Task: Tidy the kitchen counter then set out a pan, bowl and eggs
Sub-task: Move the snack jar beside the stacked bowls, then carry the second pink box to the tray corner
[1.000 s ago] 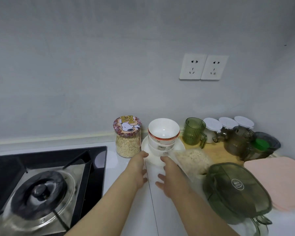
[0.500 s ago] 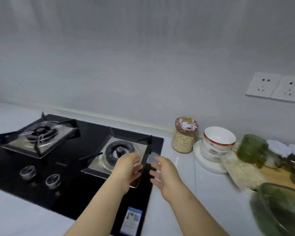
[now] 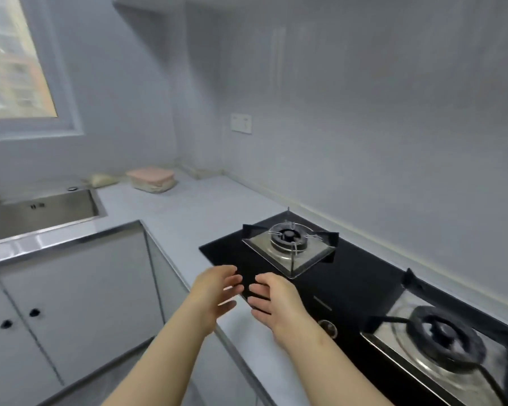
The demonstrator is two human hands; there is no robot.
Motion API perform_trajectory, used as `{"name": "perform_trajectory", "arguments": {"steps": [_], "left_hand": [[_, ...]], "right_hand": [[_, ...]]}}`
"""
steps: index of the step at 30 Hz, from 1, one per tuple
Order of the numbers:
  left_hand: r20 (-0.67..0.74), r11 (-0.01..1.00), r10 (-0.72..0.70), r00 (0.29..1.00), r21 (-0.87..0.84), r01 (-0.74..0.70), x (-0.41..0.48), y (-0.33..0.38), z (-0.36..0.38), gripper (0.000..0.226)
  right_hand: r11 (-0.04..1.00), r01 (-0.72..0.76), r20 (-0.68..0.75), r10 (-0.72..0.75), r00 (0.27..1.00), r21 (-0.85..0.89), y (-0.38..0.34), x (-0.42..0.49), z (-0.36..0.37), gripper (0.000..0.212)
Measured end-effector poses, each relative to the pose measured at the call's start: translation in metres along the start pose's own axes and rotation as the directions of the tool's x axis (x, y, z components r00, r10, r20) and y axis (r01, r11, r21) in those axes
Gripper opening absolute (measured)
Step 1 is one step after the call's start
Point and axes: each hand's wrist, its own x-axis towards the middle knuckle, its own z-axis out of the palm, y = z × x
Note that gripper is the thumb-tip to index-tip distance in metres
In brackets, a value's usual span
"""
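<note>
My left hand [image 3: 214, 294] and my right hand [image 3: 273, 300] hover side by side over the front left corner of the black gas hob [image 3: 349, 288]. Both hands hold nothing, with fingers spread and curled toward each other. The hob has a far burner [image 3: 288, 238] and a near burner [image 3: 440, 341] on steel trays. The grey counter [image 3: 194, 218] runs left toward a corner. No pan, bowl or eggs show in this view.
A pink-lidded container [image 3: 151, 178] and a pale bag [image 3: 103, 180] sit in the far counter corner. A steel sink [image 3: 38, 212] lies at the left under a window [image 3: 12, 63]. White cabinet doors [image 3: 71, 303] stand below the counter.
The view has swung left, away from the bowls, jar and cups toward the hob, sink and window. Both hands moved left along with it, staying empty and close together.
</note>
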Motion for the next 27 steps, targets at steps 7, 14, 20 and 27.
{"name": "perform_trajectory", "arguments": {"steps": [7, 14, 20, 27], "left_hand": [[-0.134, 0.997, 0.066, 0.989, -0.019, -0.069, 0.089, 0.065, -0.147, 0.020], [-0.196, 0.996, 0.012, 0.980, -0.082, -0.029, 0.178, 0.106, -0.227, 0.018], [-0.235, 0.999, 0.025, 0.972, -0.034, -0.033, 0.284, 0.157, -0.257, 0.011], [-0.261, 0.999, 0.022, 0.965, -0.038, -0.033, 0.398, 0.228, -0.277, 0.014]], "right_hand": [[0.999, -0.022, 0.152, 0.027, 0.988, -0.036, -0.001, 0.075, 0.179, 0.025], [0.991, -0.053, 0.190, 0.076, 0.979, -0.122, -0.008, 0.155, 0.275, 0.010], [0.992, -0.022, 0.259, 0.055, 0.964, -0.127, -0.040, 0.264, 0.350, 0.014], [0.991, -0.074, 0.247, 0.100, 0.964, -0.111, -0.086, 0.379, 0.422, 0.017]]}}
